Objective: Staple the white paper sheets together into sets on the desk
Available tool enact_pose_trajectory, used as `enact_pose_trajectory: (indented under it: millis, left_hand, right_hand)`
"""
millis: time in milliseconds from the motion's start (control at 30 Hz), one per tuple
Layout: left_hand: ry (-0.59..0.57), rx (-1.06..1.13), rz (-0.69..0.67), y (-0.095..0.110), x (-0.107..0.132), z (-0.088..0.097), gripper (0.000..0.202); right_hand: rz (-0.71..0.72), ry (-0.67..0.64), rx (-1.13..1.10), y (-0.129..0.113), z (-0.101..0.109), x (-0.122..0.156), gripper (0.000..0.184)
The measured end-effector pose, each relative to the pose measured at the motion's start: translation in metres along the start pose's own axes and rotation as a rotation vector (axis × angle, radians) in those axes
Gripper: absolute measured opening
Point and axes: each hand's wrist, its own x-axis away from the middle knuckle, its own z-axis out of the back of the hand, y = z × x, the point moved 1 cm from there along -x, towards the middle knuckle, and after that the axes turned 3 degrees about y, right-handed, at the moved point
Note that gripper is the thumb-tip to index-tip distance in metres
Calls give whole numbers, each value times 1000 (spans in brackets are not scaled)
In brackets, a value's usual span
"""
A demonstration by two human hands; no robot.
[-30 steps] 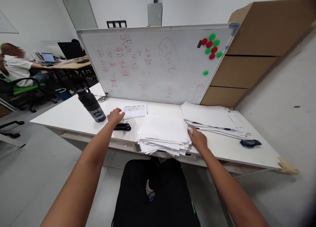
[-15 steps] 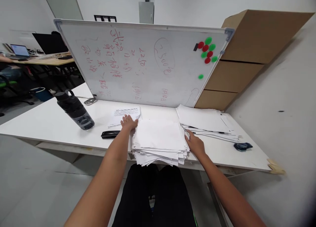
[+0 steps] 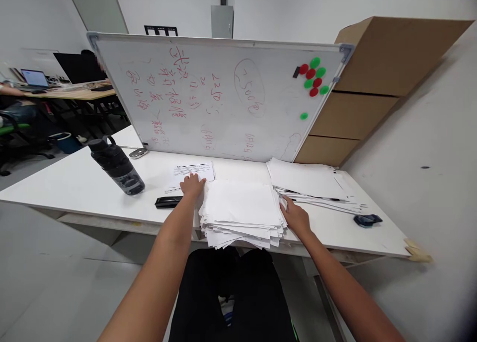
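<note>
I judge paper handling underway: my left hand (image 3: 193, 184) has fingers slightly spread on the printed sheets (image 3: 199, 169); the paper stack (image 3: 242, 203) sits between both hands' fingers; whether my right hand (image 3: 295, 217) pinches its edge, I cannot tell; next calls for steadiness

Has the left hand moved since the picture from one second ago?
Yes, rightward: judged against the whiteboard, the left hand is farther from the board's lower left corner and closer to the tall paper stack.
</note>
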Motion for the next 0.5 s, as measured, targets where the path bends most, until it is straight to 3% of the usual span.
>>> enact_pose_trajectory:
  millis: [167,500]
  left_hand:
    - [16,-50,34,1,1,10,45]
    - [62,-78,-16,-2,8,5,45]
  right_hand:
    - [-3,15,10,0,1,0,49]
    - [-13,3,11,0,0,-1,50]
